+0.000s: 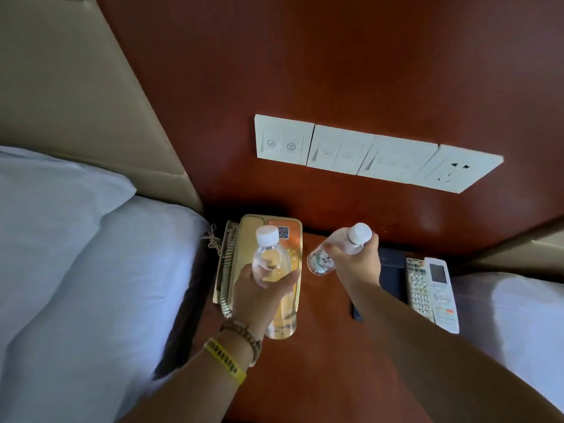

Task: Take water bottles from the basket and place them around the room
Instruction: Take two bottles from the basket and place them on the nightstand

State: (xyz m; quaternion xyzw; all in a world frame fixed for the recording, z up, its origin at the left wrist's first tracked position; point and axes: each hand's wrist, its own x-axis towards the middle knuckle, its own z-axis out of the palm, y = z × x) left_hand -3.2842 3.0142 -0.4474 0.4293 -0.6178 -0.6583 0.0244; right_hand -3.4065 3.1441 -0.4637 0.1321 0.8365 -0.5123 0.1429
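I hold two clear water bottles with white caps over a reddish wooden nightstand [320,346]. My left hand [259,297] is wrapped round the middle of the left bottle [270,261], which stands nearly upright above a beige telephone. My right hand [354,264] grips the right bottle [341,245] near its neck; that bottle is tilted, cap up and to the right, its base low over the nightstand top. Whether the base touches the wood I cannot tell. No basket is in view.
A beige telephone [235,239] with a coiled cord sits on the nightstand's left. Two remote controls [430,291] lie on a dark folder [393,270] at the right. White beds [76,270] flank both sides. A row of wall switches and a socket [375,154] sits above.
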